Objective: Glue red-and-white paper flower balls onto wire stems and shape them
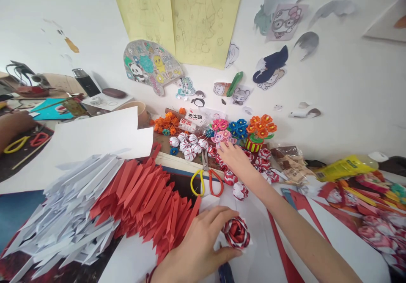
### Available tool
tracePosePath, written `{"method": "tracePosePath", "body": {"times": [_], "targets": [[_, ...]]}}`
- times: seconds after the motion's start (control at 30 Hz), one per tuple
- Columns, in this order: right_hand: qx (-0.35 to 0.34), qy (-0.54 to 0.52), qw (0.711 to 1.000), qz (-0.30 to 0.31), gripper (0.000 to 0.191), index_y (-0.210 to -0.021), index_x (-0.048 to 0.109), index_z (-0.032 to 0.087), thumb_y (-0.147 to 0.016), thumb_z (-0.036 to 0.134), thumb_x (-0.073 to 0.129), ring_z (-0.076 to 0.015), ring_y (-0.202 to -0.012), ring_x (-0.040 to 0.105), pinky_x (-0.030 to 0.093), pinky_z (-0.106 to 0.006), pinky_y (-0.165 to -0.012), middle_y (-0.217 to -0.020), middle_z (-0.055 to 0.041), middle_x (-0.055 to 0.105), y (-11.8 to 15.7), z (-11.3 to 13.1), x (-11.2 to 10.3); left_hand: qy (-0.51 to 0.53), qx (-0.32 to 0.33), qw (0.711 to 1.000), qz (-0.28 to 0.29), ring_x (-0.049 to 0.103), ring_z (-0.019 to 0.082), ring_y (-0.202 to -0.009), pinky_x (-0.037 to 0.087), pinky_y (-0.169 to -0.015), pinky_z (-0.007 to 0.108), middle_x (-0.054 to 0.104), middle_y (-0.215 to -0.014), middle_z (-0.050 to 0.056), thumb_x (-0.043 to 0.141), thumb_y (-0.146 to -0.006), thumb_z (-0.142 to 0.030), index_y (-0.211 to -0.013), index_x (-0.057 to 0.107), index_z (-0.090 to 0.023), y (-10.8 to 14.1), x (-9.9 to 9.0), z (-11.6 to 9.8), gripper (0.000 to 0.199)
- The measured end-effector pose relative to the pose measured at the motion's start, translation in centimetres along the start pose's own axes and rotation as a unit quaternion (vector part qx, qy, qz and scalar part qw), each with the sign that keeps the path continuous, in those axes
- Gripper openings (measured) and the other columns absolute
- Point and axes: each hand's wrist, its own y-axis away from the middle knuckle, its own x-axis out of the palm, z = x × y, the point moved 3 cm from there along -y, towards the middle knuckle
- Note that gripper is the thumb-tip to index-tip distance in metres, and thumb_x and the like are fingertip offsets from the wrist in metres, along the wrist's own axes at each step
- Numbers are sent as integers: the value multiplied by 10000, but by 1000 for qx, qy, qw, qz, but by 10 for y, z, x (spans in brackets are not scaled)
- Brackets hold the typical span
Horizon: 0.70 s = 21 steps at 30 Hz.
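Note:
At the lower middle, my left hand (199, 240) curls its thumb and fingers round the left side of a red and white paper flower (236, 232). My right hand (233, 156) reaches to the flowers near the wall, its fingertips over a pink flower bunch (223, 136) and red-white flowers; whatever its fingers hold is hidden. Scissors (204, 162) with yellow and red handles lie left of my right hand. Folded red paper pieces (142, 194) and white ones (72, 207) are piled to the left. A dark blue object (225, 272) lies below the flower.
White paper flowers (189, 152), orange flowers (168, 123) and a striped pot (253, 145) stand along the wall. A yellow packet (347, 168) and colourful strips are at the right. Another person's hand (15, 128) shows at the far left, near other scissors (16, 144).

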Motion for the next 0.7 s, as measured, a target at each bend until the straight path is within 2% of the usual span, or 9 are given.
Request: {"method": "tracePosePath", "body": {"times": [0.13,0.23,0.33,0.43,0.6,0.7], "targets": [[16,17,1000,-17,385,-1211,599,136,-940,11,354,-298,-1044,557,470,-388,-829,-1142,-161,628,10,-6,-4,-1,-1,1000,2,600,248,-1224,492,-1049,394,616,-1353,73,814,-801,-275,-1347,528,-237,0,0,1,618],[32,29,999,-22,391,-1167,623,113,-924,-12,344,-305,-1017,552,455,-394,-849,-1074,-171,642,18,-13,-7,-2,9,1000,-2,602,241,-1218,492,-1048,386,615,-1352,72,809,-805,-265,-1347,529,-234,0,1,0,611],[36,37,998,-27,396,-1132,649,92,-911,-19,340,-325,-1061,529,435,-412,-902,-1112,-202,639,25,-18,-8,-1,11,1000,-7,613,239,-1198,496,-1038,385,626,-1337,76,808,-806,-265,-1328,543,-226,0,2,1,586],[34,40,998,-32,417,-1173,649,96,-916,-5,337,-337,-1119,504,419,-423,-925,-1179,-209,627,31,-24,-11,-3,14,1000,-14,614,240,-1198,495,-1040,389,628,-1335,77,806,-808,-269,-1336,535,-230,-1,3,3,595],[61,26,997,-35,424,-1221,629,103,-903,2,367,-349,-1065,546,432,-449,-879,-1093,-208,649,45,-38,-21,-7,10,1000,-22,627,245,-1173,502,-1036,399,622,-1338,82,798,-814,-271,-1353,525,-248,0,5,8,604],[84,-45,994,-61,404,-1280,584,141,-898,67,476,-331,-1102,567,445,-441,-932,-1159,-178,644,56,-47,-25,-8,7,999,-36,624,252,-1183,506,-1035,408,623,-1331,85,804,-804,-247,-1349,526,-248,1,6,10,612]]}}
